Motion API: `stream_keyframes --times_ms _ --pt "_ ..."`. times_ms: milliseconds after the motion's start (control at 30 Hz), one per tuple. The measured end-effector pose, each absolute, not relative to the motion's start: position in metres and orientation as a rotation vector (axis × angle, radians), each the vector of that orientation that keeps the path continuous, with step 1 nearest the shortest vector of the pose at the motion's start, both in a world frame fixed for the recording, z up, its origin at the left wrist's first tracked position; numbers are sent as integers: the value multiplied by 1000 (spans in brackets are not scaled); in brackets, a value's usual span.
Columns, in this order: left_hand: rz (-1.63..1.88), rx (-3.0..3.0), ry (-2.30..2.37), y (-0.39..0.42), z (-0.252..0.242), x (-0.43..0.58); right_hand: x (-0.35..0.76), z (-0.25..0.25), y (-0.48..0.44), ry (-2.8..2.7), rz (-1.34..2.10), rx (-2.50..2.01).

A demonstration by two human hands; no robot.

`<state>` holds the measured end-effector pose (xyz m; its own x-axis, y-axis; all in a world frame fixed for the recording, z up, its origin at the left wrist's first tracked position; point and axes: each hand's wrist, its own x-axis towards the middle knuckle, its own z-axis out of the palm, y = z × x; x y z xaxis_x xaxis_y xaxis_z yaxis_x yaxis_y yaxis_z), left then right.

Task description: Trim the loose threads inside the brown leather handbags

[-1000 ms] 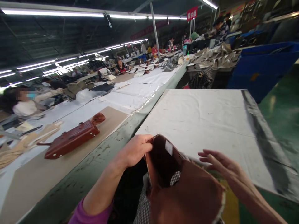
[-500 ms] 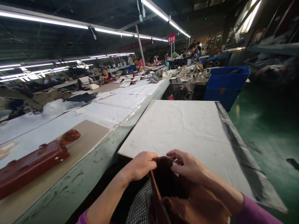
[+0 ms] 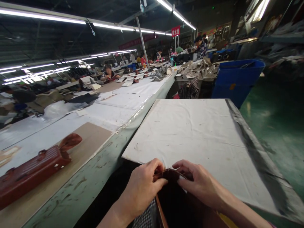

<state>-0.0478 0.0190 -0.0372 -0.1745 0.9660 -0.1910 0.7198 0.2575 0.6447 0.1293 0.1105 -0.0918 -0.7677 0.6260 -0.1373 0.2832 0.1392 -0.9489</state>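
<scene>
Both hands grip the upper edge of an open brown leather bag (image 3: 161, 210) low in the middle of the view. My left hand (image 3: 144, 182) pinches the rim on the left, thumb and fingers pressed round it. On the right, my right hand (image 3: 200, 183) has its fingers curled over the same rim, with a small white piece by the thumb. The bag's inside looks dark, and its lower part runs out of the frame. A second reddish-brown leather bag (image 3: 35, 167) lies on the long table at the left.
A white-covered board (image 3: 190, 129) lies in front of the hands, beside the long table's green edge (image 3: 95, 171). Blue bins (image 3: 235, 79) stand beyond it. A person (image 3: 200, 46) and others are far back among leather pieces.
My left hand has moved in over the rim, its thumb now further right. Both hands and the bag sit slightly lower in view. The camera view has shifted a little.
</scene>
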Motion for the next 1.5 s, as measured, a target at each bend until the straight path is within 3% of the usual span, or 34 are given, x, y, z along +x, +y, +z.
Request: stream_keyframes --times_ms 700,1100,1500 --pt "771 2266 1903 10 -56 -32 141 -79 91 -2130 1540 -905" --pt "305 2252 2004 16 -46 -22 147 -86 85 -2120 1460 -867" --pt "259 2354 1851 15 -46 -24 147 -91 87 -2050 1538 -821"
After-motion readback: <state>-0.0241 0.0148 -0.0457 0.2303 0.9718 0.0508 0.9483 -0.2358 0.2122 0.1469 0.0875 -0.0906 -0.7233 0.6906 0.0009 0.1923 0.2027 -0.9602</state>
